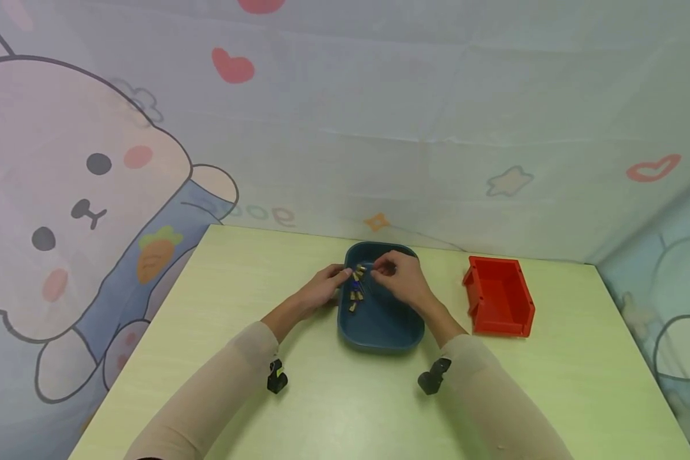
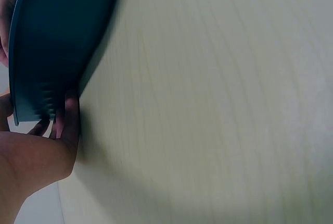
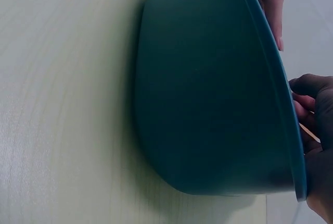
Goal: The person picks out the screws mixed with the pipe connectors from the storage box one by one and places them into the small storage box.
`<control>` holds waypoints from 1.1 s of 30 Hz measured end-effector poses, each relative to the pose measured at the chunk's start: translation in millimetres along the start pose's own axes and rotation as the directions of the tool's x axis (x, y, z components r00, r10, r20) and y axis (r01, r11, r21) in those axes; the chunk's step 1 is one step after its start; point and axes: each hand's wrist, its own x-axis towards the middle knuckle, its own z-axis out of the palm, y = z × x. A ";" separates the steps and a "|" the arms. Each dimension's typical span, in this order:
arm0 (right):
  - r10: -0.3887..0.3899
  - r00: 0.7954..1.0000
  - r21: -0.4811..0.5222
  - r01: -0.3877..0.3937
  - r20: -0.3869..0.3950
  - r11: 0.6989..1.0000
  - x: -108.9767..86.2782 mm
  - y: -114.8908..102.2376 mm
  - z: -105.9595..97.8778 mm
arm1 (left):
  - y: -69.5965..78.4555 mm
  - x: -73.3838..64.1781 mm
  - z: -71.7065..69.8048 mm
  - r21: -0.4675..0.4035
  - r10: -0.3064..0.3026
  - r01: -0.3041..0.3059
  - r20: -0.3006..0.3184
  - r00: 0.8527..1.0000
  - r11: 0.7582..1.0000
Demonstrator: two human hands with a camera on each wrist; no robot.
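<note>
Left hand (image 1: 324, 287) grips blue tub (image 1: 382, 327) by its rim; I can't tell if right hand (image 1: 401, 278) pinches anything. Brass-coloured pieces (image 1: 354, 295) inside, beside left grip: probably light, hard, slick; pinch mid-body.

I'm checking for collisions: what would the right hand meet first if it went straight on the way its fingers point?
Probably the golden pieces in the blue bin; height is unclear, so the right hand might pass above them towards the left hand.

Red bin (image 1: 503, 326), bear-printed backdrop (image 1: 379, 166), pale table (image 1: 581, 370)
</note>
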 end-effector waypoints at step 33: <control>0.053 0.998 -0.051 -0.052 0.018 0.997 3.5 -3.3 17.1 | -2.0 -0.5 -0.6 -0.033 0.015 -0.014 0.010 1.000 0.999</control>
